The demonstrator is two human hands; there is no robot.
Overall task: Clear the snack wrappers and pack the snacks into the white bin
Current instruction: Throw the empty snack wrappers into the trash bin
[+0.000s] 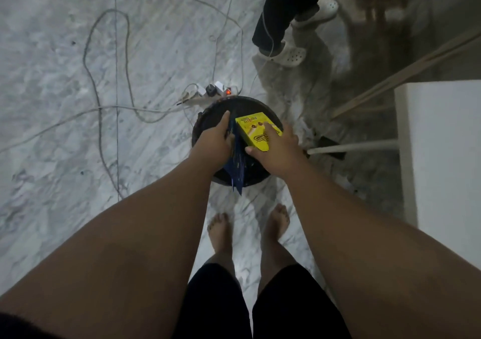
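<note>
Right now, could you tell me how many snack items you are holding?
2: a blue wrapper in the left hand, a yellow box in the right hand; more may be hidden.

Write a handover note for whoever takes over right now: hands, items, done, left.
Left hand: grips dark blue wrappers over the black round bin.
Right hand: holds the yellow snack box above the same bin.
Done: wrappers in hand, not yet dropped.
Left: release the wrappers, then pack the box into the white bin, which I cannot make out in this view.
</note>
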